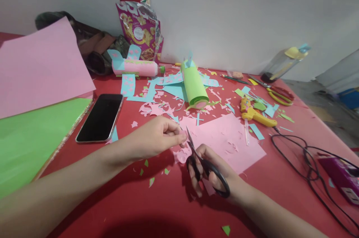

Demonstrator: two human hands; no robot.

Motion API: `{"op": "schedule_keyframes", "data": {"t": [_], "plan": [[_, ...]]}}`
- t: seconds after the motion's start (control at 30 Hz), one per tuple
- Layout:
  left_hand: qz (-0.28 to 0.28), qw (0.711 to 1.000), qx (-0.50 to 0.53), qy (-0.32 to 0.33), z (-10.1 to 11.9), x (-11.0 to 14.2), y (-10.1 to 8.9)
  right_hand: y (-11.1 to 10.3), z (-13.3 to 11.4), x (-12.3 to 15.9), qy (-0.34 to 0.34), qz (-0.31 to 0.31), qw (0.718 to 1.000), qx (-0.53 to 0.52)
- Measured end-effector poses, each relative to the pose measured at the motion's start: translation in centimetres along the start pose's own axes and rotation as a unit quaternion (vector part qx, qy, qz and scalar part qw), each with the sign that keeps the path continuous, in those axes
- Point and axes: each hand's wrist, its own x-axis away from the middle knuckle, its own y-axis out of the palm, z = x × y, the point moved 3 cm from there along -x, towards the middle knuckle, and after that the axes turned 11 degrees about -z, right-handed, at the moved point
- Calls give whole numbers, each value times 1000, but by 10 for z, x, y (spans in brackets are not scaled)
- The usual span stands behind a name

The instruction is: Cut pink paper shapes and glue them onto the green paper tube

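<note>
My left hand [165,137] pinches a small piece of pink paper [183,133] between thumb and fingers. Just to its right, my right hand [207,172] has its fingers through the black handles of a pair of scissors [206,165]. The blades are slightly parted, tips pointing up beside the pinched piece. Beneath and behind the hands lies a pink paper sheet [224,137] with cut-out holes. A curled pink scrap [183,154] is under the blades. Farther back rests a green paper-wrapped tube [195,85] with blue wing-like strips.
A phone [100,118] lies left, near pink [45,66] and green sheets [36,137]. Behind are a pink-wrapped bottle [140,68] and a snack bag [140,30]. At right are a yellow glue gun [255,114], pliers [280,95], a clear bottle [283,64] and a purple power strip [340,178].
</note>
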Motion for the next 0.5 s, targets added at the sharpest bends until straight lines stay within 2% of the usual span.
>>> {"op": "schedule_keyframes", "data": {"t": [0.5], "plan": [[-10, 999, 35, 1, -1, -1, 1, 0, 0, 0, 0, 5, 1000, 7]]}}
